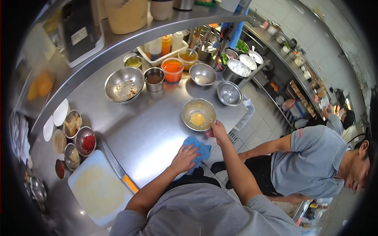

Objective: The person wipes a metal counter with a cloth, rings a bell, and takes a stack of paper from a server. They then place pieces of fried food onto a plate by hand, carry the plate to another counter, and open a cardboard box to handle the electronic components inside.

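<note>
My right hand grips the near right rim of a metal bowl with a yellow, crumbly food in its bottom. My left hand lies with its fingers spread on a blue cloth at the counter's front edge. Left of my hands, a knife with an orange handle rests along the right side of a worn white cutting board. Just beyond the held bowl stand two metal bowls, one with a pale content and one that looks empty.
Small bowls, one with red paste, stand at the left. A large bowl, a tub of orange sauce and a bottle tray line the back beneath a steel shelf. A person stands close on the right; another works farther back.
</note>
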{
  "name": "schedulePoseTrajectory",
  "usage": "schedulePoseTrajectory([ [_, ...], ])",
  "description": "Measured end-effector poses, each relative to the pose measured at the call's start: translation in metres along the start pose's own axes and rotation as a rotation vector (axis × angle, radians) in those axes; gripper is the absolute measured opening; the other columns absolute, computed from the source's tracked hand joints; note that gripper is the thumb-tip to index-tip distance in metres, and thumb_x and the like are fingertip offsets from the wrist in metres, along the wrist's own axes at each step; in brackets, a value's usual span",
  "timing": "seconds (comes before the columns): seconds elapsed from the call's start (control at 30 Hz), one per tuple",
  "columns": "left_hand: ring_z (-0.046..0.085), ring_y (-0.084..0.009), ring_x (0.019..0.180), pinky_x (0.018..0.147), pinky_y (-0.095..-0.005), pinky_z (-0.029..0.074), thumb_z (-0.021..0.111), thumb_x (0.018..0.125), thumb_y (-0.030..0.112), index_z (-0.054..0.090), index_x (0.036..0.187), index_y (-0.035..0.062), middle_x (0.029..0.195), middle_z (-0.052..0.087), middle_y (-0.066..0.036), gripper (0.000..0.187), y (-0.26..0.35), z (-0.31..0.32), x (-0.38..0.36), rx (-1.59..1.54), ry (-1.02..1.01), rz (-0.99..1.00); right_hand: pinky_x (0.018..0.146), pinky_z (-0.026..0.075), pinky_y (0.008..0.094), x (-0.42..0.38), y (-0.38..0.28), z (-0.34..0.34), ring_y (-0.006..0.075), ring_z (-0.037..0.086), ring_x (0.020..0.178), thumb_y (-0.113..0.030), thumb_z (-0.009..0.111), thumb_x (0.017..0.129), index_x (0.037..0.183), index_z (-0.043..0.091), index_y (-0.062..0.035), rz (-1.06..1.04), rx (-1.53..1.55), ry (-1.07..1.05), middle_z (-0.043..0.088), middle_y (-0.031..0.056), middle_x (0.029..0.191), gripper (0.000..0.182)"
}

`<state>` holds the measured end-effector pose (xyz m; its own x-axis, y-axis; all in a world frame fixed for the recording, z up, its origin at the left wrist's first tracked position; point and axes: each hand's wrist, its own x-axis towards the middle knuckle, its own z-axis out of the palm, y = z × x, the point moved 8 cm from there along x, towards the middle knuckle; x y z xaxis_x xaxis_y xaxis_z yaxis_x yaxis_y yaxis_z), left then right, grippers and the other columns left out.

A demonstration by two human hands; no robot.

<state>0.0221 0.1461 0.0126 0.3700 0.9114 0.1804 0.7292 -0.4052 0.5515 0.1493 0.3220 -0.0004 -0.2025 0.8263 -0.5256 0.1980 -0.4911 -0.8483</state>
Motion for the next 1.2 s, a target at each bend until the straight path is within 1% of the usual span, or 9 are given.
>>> schedulePoseTrajectory([
  [0.27,0.042,-0.0349,0.133,0.111,-0.0499,0.029,0.071,0.072,0.012,0.062,0.119,0.0129,0.136,0.053,-0.011,0.048,-0.009,-0.040,-0.115,0.026,0.202,-0.371,0.061,0.054,0.0283,0.016,0.001,0.078,0.0161,0.065,0.071,-0.028,0.057,0.097,0.129,0.047,-0.0002,-0.049,0.261,-0.269,0.069,0.0095,0.096,0.044],
  [0.33,0.040,-0.0370,0.134,0.112,-0.0488,0.029,0.068,0.074,0.009,0.058,0.126,0.0077,0.140,0.048,-0.016,0.053,-0.018,-0.049,-0.139,0.056,0.455,-0.620,0.072,0.055,0.0301,-0.008,0.016,0.097,0.0163,0.066,0.083,-0.028,0.060,0.096,0.139,0.043,-0.0014,-0.094,-0.066,-0.373,0.067,0.0093,0.108,0.053],
  [0.4,0.037,-0.0380,0.137,0.113,-0.0488,0.027,0.067,0.075,0.009,0.053,0.130,0.0051,0.144,0.043,-0.019,0.057,-0.016,-0.046,-0.133,0.013,0.567,-0.652,0.087,0.052,0.0315,-0.031,0.049,0.134,0.0171,0.063,0.098,-0.021,0.065,0.093,0.143,0.043,-0.0046,-0.378,-0.294,-0.564,0.064,0.0091,0.120,0.057],
  [0.5,0.025,-0.0365,0.145,0.116,-0.0474,0.023,0.059,0.082,0.006,0.033,0.148,0.0010,0.157,0.027,-0.020,0.070,-0.018,-0.040,-0.121,-0.063,0.630,-0.711,0.116,0.028,0.0440,-0.129,0.034,0.159,0.0391,0.032,0.141,-0.014,0.074,0.078,0.150,0.035,-0.0081,-0.820,-0.582,-0.672,0.033,0.0203,0.153,0.082],
  [0.7,0.029,-0.0280,0.145,0.112,-0.0336,0.031,0.038,0.091,0.001,0.018,0.156,0.0074,0.160,0.022,-0.016,0.068,-0.041,-0.012,-0.079,-1.204,0.665,-0.614,0.118,0.022,0.0519,-0.144,0.048,0.140,0.0435,0.020,0.146,-0.025,0.073,0.078,0.152,0.031,-0.0117,-0.845,-0.994,-0.546,0.025,0.0194,0.157,0.086],
  [0.77,0.039,-0.0262,0.138,0.109,-0.0330,0.035,0.037,0.095,0.002,0.026,0.153,0.0067,0.153,0.036,-0.015,0.059,-0.041,-0.019,-0.081,-1.215,0.765,-0.710,0.116,0.022,0.0562,-0.147,0.044,0.134,0.0406,0.021,0.146,-0.024,0.069,0.080,0.148,0.039,-0.0133,-0.886,-1.040,-0.470,0.028,0.0158,0.156,0.074],
  [0.9,0.049,-0.0261,0.125,0.107,-0.0374,0.038,0.049,0.094,0.002,0.051,0.132,0.0044,0.133,0.054,-0.015,0.038,-0.074,-0.038,-0.099,-0.867,0.866,-0.750,0.114,0.023,0.0598,-0.122,0.044,0.131,0.0390,0.025,0.145,-0.020,0.067,0.081,0.139,0.050,-0.0132,-1.013,-1.079,-0.397,0.033,0.0125,0.154,0.060],
  [0.97,0.047,-0.0325,0.128,0.108,-0.0422,0.037,0.053,0.090,0.000,0.057,0.123,0.0043,0.133,0.054,-0.018,0.034,-0.064,-0.083,-0.094,-0.119,0.836,-0.660,0.114,0.025,0.0604,-0.082,0.034,0.116,0.0378,0.028,0.143,-0.018,0.064,0.083,0.131,0.055,-0.0129,-0.938,-1.162,-0.280,0.037,0.0113,0.151,0.049],
  [1.2,0.038,-0.0391,0.137,0.117,-0.0560,0.016,0.061,0.087,0.015,0.062,0.116,0.0049,0.136,0.052,-0.017,0.030,-0.082,-0.069,-0.079,0.204,0.558,-0.717,0.113,0.028,0.0575,0.072,-0.031,0.005,0.0386,0.030,0.143,-0.021,0.062,0.085,0.135,0.052,-0.0158,-0.704,-1.238,0.038,0.038,0.0118,0.152,0.051],
])
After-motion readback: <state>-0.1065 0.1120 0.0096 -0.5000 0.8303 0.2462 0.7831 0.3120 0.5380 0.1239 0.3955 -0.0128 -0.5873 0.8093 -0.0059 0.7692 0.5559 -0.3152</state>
